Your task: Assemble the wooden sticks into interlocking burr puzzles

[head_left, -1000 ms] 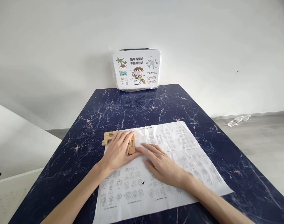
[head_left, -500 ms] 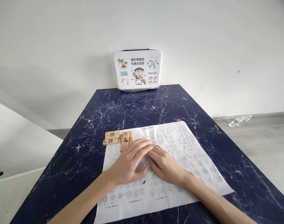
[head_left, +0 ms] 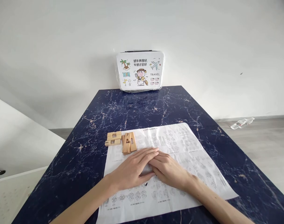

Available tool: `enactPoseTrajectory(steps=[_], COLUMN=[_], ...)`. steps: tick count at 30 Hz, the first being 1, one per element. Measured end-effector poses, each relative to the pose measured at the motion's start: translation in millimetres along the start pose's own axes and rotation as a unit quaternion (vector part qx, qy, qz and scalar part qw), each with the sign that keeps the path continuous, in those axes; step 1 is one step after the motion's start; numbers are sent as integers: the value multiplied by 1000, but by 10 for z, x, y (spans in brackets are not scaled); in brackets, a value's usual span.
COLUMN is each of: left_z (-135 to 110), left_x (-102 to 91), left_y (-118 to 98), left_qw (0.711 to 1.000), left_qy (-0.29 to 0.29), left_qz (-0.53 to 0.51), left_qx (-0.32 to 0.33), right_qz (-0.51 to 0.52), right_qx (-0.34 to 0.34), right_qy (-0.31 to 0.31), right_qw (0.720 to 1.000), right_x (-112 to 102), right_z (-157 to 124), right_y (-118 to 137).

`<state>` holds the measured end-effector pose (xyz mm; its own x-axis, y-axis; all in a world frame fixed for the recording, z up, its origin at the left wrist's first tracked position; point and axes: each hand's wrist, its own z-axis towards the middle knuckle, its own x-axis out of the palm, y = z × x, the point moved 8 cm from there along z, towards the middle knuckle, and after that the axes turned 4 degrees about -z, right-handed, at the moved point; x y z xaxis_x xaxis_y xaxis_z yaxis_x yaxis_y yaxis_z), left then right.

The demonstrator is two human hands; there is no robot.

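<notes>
Left to right: two wooden blocks (head_left: 114, 138), side by side at far left corner of printed sheet (head_left: 202, 158), overlapping its edge. Just right, wooden stack (head_left: 125, 145), pieces overlapping at a slant, near the sheet's far edge, apart from both hands. Then left hand (head_left: 135, 166): forearm in from near left, angled far and right, wrist roughly straight, palm down over the sheet. Fingers together, gently bent, pointing right, tips laid over right-hand fingers. Thumb set wide of them on the near side, sheet visible in the gap. Beyond, at far end of dark blue table (head_left: 142, 112), white case (head_left: 140, 71), upright. Next, right hand (head_left: 170, 171): forearm in from near right, angled far and left, back up. Fingers close together, bent, pointing left, ends tucked beneath left fingertips; grip hidden, cannot tell. Far right, clear bottles (head_left: 242, 123) on floor (head_left: 272, 140).
</notes>
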<state>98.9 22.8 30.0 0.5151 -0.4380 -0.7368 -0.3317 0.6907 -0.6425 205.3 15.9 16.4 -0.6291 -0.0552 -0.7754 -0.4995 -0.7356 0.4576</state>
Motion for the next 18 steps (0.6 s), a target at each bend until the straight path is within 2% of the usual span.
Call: enactPoseTrajectory(steps=[18], left_z=[-4], left_x=[-21], left_y=[7], left_qw=[1000], left_qy=[-12], left_qz=[9], left_qx=[4], right_qz=[12], right_qx=[-6], right_qy=[-3], right_qw=[1000], right_x=[11], right_z=[-5], right_y=[-5])
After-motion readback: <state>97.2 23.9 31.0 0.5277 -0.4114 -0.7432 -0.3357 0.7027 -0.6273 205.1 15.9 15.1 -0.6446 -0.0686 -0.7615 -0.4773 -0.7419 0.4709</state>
